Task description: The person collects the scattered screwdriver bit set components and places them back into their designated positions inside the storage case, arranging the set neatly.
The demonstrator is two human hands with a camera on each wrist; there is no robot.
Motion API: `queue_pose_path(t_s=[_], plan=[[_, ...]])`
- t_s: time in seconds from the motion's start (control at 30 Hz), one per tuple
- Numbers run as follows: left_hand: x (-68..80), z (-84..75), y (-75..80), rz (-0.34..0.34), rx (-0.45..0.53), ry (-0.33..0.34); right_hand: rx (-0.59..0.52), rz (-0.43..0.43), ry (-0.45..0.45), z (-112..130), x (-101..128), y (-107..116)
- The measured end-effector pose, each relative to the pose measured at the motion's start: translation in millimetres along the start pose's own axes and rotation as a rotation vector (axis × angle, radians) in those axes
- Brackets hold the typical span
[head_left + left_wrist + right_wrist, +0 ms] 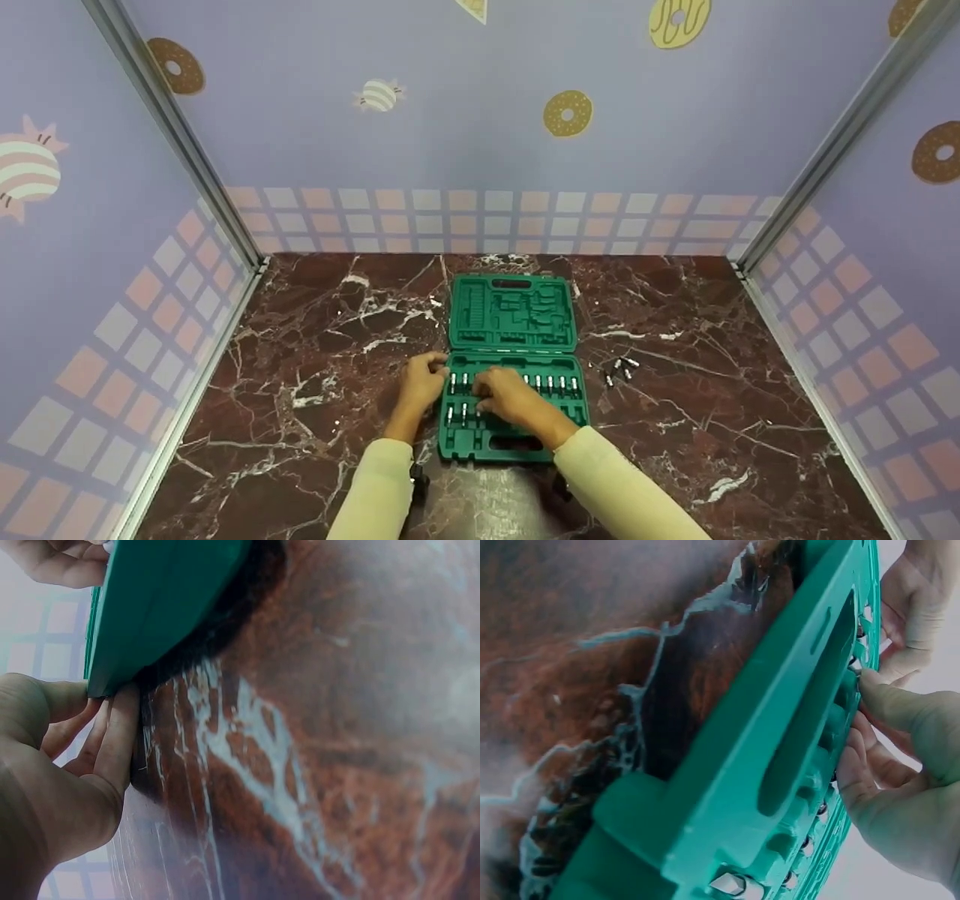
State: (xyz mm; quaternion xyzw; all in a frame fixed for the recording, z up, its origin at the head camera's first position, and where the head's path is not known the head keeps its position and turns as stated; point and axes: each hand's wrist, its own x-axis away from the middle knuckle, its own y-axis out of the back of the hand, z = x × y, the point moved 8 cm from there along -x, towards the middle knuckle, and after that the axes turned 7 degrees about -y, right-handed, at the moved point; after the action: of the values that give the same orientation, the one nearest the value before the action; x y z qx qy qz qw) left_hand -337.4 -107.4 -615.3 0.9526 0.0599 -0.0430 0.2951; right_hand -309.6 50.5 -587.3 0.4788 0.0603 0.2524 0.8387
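A green tool case lies unfolded on the marble-patterned surface, its moulded lid toward the back wall. Silver-and-black bit sockets stand in two rows in the near half. At the case's left side my left hand pinches the edge, thumb and fingers meeting at its rim in the left wrist view. My right hand is over the near half. Its thumb touches a small silver socket in the lower row, while the other fingers bend against the case, partly covering the upper row.
Several loose sockets lie on the marble-patterned surface right of the case. Purple patterned walls stand behind and at both sides, with metal posts in the corners.
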Motion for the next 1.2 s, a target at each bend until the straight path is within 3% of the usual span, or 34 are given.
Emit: queue_pose_path(t_s=[0.2, 0.43, 0.9, 1.2], plan=[[1.1, 1.4, -2.5, 0.004, -0.002, -0.006, 0.013, 0.017, -0.054, -1.9, -3.6, -3.0], [0.5, 1.1, -4.2, 0.028, 0.029, -0.004, 0.029, 0.008, -0.056, -2.6, -4.3, -2.5], [-0.3, 1.1, -0.7, -0.002, 0.010, -0.027, -0.083, -0.096, 0.126, -2.2, 12.7, 6.4], [0.7, -0.3, -0.6, -0.009, 0.017, -0.027, -0.163, -0.115, 0.101, -12.4, 31.3, 21.7]])
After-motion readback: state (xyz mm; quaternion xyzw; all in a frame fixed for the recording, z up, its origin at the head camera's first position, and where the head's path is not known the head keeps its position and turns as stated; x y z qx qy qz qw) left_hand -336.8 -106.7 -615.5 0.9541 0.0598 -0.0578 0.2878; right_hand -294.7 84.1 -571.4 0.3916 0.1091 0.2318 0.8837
